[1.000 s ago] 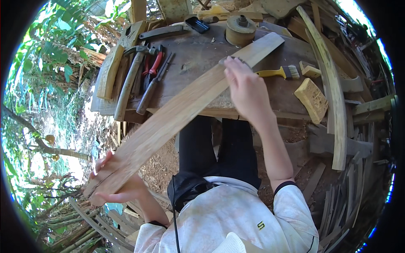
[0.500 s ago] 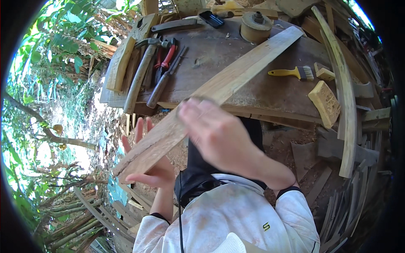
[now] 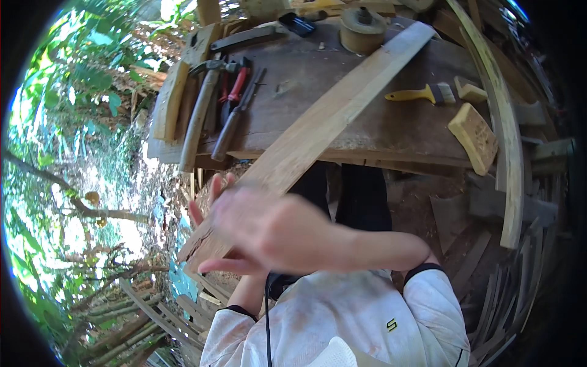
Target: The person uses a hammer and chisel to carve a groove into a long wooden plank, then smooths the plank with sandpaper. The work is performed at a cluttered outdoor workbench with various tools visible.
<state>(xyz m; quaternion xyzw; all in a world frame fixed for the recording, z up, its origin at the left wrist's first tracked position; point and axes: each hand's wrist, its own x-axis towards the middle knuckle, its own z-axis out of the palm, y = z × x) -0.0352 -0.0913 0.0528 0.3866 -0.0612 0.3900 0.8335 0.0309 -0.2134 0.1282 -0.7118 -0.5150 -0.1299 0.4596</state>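
A long flat wooden board [image 3: 333, 113] slants from the far right of the workbench down toward me, its near end past the bench edge. My left hand [image 3: 232, 265] cradles that near end from below, thumb on one side and fingertips showing beyond the other. Across the top of the board lies my right hand [image 3: 278, 229], blurred by motion and pressed down near the left hand. Something thin and greyish shows at its fingertips, too smeared to name.
On the workbench [image 3: 299, 67] lie a hammer [image 3: 200, 119], red-handled pliers [image 3: 238, 85], a chisel-like tool [image 3: 229, 128], a yellow-handled brush [image 3: 413, 95], wood blocks [image 3: 474, 137] and a round container [image 3: 362, 35]. A long curved strip [image 3: 504, 140] leans at the right.
My right hand has slid along the board toward its near end, down and to the left. The left hand still supports that end. The view has shifted slightly.
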